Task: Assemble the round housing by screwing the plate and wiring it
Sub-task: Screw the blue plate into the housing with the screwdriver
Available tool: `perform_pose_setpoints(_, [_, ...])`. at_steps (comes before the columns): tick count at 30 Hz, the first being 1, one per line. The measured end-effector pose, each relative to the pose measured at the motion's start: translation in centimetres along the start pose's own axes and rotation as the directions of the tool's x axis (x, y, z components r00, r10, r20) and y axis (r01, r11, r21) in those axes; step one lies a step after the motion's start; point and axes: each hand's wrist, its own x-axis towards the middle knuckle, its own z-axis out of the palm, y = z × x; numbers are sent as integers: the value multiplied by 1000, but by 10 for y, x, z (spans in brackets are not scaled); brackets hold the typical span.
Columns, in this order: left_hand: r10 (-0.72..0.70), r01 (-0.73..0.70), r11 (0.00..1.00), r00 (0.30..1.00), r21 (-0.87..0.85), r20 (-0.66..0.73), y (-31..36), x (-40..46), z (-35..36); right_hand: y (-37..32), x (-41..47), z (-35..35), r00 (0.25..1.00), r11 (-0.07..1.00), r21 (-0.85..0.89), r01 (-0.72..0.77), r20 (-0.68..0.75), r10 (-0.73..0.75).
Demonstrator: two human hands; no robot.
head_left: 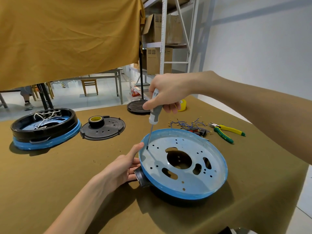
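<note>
On the far left of a brown-covered table (pixel 50 174), a second housing (pixel 44 128) with a blue band and loose white wires is seen. Beside it lies a black perforated lid (pixel 103 128) with a roll of black tape (pixel 96 121) on top. Nearer the viewer, the left hand (pixel 121 168) is laid against the left edge of the round housing (pixel 183 163); its fingers are straight and loosely together, the thumb tip touching the blue rim. The housing sits at centre right, with the grey metal plate (pixel 182 159) seated inside. Above it, a screwdriver (pixel 154 115) is gripped by the right hand (pixel 166 93), fingers curled round the handle, its tip set on the plate's left edge. Behind, 1 bundle of blue wires (pixel 187 124) and yellow-green pliers (pixel 227 131) lie. The housing is judged rigid and fairly light, its film-covered rim perhaps slippery, so it is best steadied at the rim or the black side socket (pixel 141 177).
</note>
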Motion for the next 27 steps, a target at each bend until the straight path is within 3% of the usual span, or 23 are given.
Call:
perform_pose_setpoints(3, [5, -5, 1000, 1000, -1, -1, -1, 0, -1, 1, -1, -4, 998, 997, 76, 30, 57, -34])
perform_pose_setpoints(8, [7, -7, 1000, 1000, -1, -7, -2, 2, 0, 1, 2, 1, 1000, 1000, 26, 12, -2, -12])
perform_pose_setpoints(12, [6, -6, 1000, 1000, -2, -6, -3, 5, -2, 3, -2, -5, 997, 998, 68, 4, 77, -9])
perform_pose_setpoints(17, [14, -14, 1000, 1000, 0, -14, -4, 6, -1, 1, -1, 1, 1000, 1000, 6, -8, -8, 8])
perform_pose_setpoints(23, [10, -9, 1000, 1000, 11, -14, -4, 6, -1, 0, -1, -2, 997, 994, 82, 68, 19, -70])
perform_pose_setpoints(27, [13, -13, 1000, 1000, 2, -12, -4, 7, -2, -1, 6, 5, 999, 1000, -9, -2, -38, 1])
